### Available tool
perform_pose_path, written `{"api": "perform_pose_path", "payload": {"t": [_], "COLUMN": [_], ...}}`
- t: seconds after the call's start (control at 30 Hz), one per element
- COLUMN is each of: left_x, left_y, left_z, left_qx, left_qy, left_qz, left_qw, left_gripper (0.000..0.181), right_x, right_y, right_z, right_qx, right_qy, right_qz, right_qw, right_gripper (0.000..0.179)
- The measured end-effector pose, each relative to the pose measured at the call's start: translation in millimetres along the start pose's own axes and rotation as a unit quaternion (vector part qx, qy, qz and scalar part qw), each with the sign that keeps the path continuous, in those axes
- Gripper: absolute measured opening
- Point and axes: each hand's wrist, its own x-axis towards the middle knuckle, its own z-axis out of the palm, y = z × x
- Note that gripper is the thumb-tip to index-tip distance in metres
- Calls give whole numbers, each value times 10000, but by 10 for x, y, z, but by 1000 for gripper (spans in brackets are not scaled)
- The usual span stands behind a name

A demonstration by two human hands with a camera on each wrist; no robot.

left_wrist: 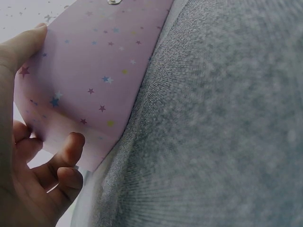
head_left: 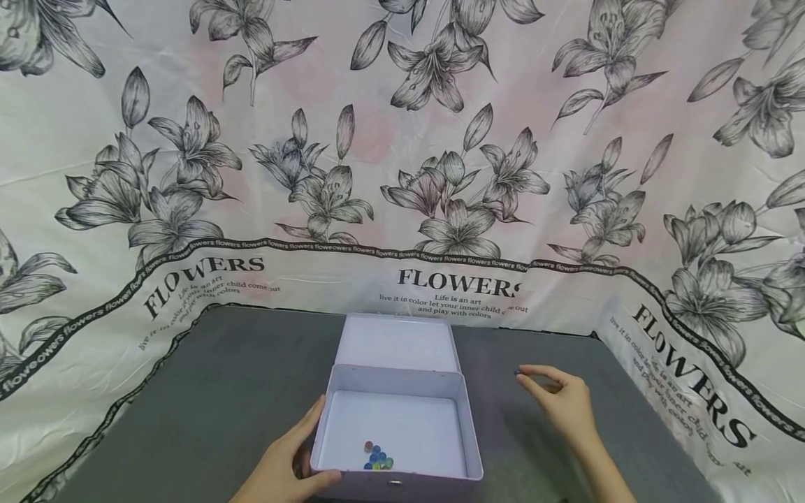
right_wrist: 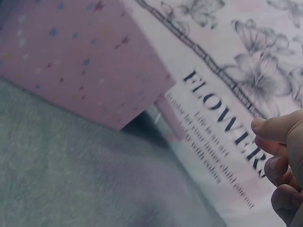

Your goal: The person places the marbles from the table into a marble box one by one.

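Observation:
An open pink box (head_left: 395,485) with printed stars stands on the table, its lid (head_left: 397,342) tipped back. Several coloured marbles (head_left: 379,457), mostly blue, lie on its white floor near the front wall. My left hand (head_left: 284,457) grips the box at its front left corner, thumb on the front rim and fingers at the left side; the left wrist view shows the thumb (left_wrist: 29,42) against the starred wall. Right of the box, my right hand (head_left: 562,402) pinches a small dark blue marble (head_left: 518,372) between thumb and fingertips, above the table. In the right wrist view that marble is hidden.
The dark grey table (head_left: 251,377) carries the box near its front middle. Behind and on both sides hangs a white cloth (head_left: 352,279) with lilies and "FLOWERS" lettering, meeting the table's edges. A metal clasp (head_left: 394,482) sits on the box's front.

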Motion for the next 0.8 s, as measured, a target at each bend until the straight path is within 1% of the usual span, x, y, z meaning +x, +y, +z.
{"api": "perform_pose_path", "payload": {"t": [0.13,0.23,0.33,0.53,0.67,0.8], "left_x": [1,4,7,7,6,8], "left_y": [2,-4,-10,-18,-12,-6], "left_z": [-2,-2,-3,-11,-7,0], "left_qx": [-32,-43,-33,-140,-148,-123], "left_qy": [-6,-16,-16,-50,-53,-47], "left_qz": [-32,-49,-28,36,1,-13], "left_qw": [10000,10000,10000,9999,9999,9999], "left_gripper": [115,114,113,114,114,113], "right_x": [37,58,59,53,70,72], "right_y": [-90,-118,-146,-274,-383,-486], "right_z": [-26,-3,49,226,375,546], "right_qx": [-68,-67,46,395,592,825], "right_qy": [53,32,-9,-166,-264,-402], "right_qz": [-263,-342,-405,-520,-522,-619], "right_qw": [9996,9994,9992,9977,9965,9938], "right_gripper": [27,26,25,23,20,19]}}
